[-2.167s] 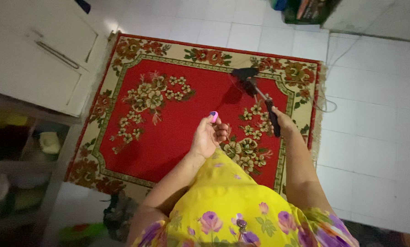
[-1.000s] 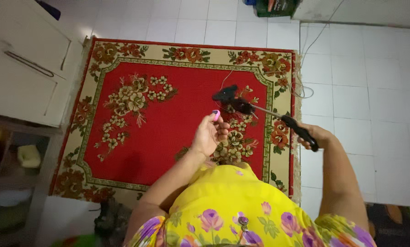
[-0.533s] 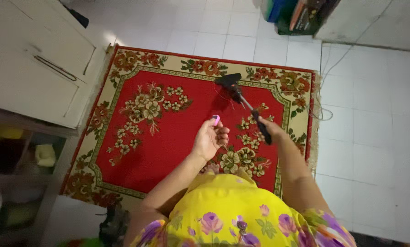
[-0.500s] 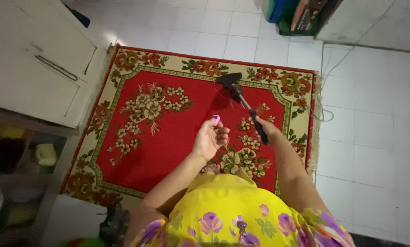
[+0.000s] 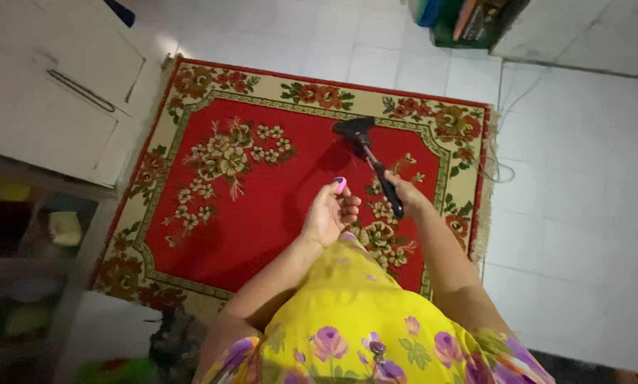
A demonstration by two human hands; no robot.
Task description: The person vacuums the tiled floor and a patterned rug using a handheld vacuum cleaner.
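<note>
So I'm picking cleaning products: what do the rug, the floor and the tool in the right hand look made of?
Rug: woven textile, matte red pile with floral border and a fringed edge. Floor: glazed white tile, judging by grout lines and soft sheen. Tool in the right hand: probably black plastic, dull finish; too dark to be sure.

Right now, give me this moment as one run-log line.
right hand: grips black tool handle | tool head: over red rug | left hand: loosely curled, empty
</note>
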